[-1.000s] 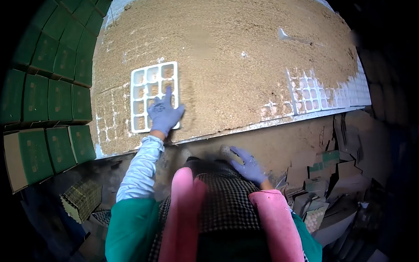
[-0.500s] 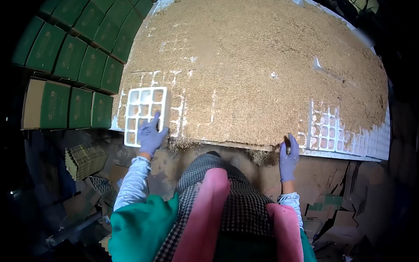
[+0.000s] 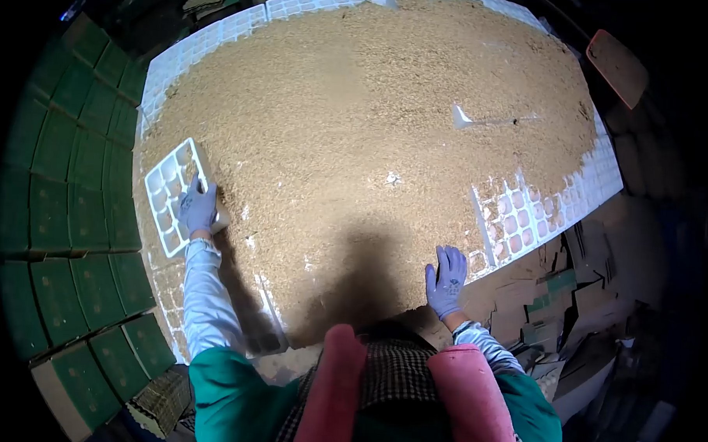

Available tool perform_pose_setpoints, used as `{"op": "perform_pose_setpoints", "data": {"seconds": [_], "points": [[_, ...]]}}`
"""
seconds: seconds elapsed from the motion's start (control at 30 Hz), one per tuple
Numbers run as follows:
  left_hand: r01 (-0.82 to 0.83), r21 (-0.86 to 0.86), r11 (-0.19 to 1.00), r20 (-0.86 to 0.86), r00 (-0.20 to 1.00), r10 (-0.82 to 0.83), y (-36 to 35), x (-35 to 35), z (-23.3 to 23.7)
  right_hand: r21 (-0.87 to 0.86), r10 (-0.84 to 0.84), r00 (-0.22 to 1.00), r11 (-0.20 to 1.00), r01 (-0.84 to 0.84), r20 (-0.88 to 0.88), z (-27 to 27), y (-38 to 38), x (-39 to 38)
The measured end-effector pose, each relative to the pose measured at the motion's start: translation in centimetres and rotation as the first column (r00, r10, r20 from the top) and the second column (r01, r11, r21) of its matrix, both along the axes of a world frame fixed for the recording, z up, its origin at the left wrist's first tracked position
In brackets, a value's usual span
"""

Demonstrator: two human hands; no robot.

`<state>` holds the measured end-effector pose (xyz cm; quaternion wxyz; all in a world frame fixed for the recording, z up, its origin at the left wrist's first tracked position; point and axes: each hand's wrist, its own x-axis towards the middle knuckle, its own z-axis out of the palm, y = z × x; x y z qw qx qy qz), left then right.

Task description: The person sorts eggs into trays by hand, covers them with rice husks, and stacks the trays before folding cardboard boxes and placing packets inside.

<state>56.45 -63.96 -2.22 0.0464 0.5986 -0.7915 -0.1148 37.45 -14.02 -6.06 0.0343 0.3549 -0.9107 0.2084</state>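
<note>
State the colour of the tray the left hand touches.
The tray is white; the head view, the only one, shows it.

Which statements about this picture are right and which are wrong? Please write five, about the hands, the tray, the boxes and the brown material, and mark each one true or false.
1. The left hand is on the white tray. True.
2. The right hand holds a second tray. False: it is open, with no tray in it.
3. Both hands are bare. False: both wear gloves.
4. Loose brown material lies spread over much of the table. True.
5. The stacked green boxes stand at the right side of the picture. False: they stand at the left side.
</note>
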Motion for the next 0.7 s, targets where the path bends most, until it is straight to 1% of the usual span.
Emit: {"op": "perform_pose_setpoints", "data": {"seconds": [0.03,0.1,0.13,0.17,0.2,0.23,0.27,0.3,0.33,0.4,0.43,0.5,0.53,0.57,0.6,0.63,0.67,0.7], "points": [[0.055,0.003,0.998,0.004,0.998,-0.055,-0.9,-4.1,0.2,0.014,-0.031,1.000,0.999,0.031,-0.004,0.1,0.0,0.1],[0.210,0.026,0.977,-0.020,0.978,-0.210,-1.9,-11.5,0.3,0.020,-0.004,1.000,1.000,0.004,0.020,0.3,-0.1,0.0],[0.253,0.029,0.967,-0.042,0.967,-0.251,-1.7,-14.5,0.6,0.028,-0.016,1.000,1.000,0.015,0.021,0.3,-0.2,0.0],[0.293,0.032,0.956,-0.062,0.955,-0.291,-1.0,-17.0,1.0,0.037,-0.045,0.999,0.998,0.044,0.015,0.3,-0.2,0.0],[0.317,0.047,0.947,-0.026,0.948,-0.316,0.4,-19.2,1.1,0.018,-0.037,0.999,0.999,0.036,0.018,0.2,-0.3,0.0],[0.387,0.036,0.921,-0.028,0.922,-0.386,1.6,-20.6,1.0,-0.001,-0.023,0.999,1.000,0.023,0.025,0.1,-0.2,-0.1],[0.406,0.043,0.913,-0.025,0.914,-0.405,3.2,-21.6,1.0,-0.023,-0.020,1.000,1.000,0.021,0.016,0.3,-0.2,-0.1],[0.485,0.056,0.873,-0.033,0.875,-0.484,4.9,-22.5,1.0,-0.020,-0.043,0.999,0.999,0.043,0.021,0.3,-0.3,-0.3],[0.561,0.072,0.825,-0.042,0.828,-0.559,6.9,-23.1,1.1,-0.061,-0.023,1.000,0.998,0.024,0.019,0.3,-0.3,-0.3],[0.656,0.065,0.752,-0.043,0.755,-0.654,11.3,-23.7,1.4,-0.119,-0.020,0.999,0.993,0.023,0.026,-0.4,-0.1,-0.4],[0.700,0.060,0.711,-0.040,0.714,-0.699,13.7,-23.7,1.6,-0.118,-0.045,0.999,0.992,0.047,0.024,-0.9,0.1,-0.4],[0.792,0.135,0.595,-0.033,0.604,-0.796,18.9,-23.4,2.7,-0.233,-0.006,1.000,0.972,0.003,-0.012,-1.8,0.5,-0.7],[0.825,0.110,0.554,-0.027,0.559,-0.829,21.6,-22.5,2.8,-0.235,-0.025,1.000,0.972,0.021,-0.013,-2.1,0.8,-0.7],[0.844,0.120,0.523,-0.019,0.528,-0.849,23.7,-21.3,3.2,-0.306,0.019,0.999,0.952,-0.010,0.028,-2.3,1.2,-0.7],[0.834,0.122,0.538,-0.032,0.545,-0.838,25.0,-19.8,3.5,-0.377,0.072,0.995,0.925,-0.043,0.063,-2.3,2.1,-0.9],[0.810,0.039,0.585,-0.020,0.586,-0.810,25.7,-17.7,3.0,-0.380,0.068,0.996,0.924,-0.040,0.060,-1.5,3.5,-1.1],[0.724,0.101,0.682,-0.018,0.687,-0.727,26.4,-15.8,4.6,-0.456,0.114,0.991,0.888,-0.067,0.077,0.1,5.0,-1.1],[0.608,0.148,0.780,0.001,0.788,-0.615,26.4,-13.5,4.9,-0.531,0.164,0.983,0.842,-0.093,0.087,1.0,6.6,-1.2]]}}
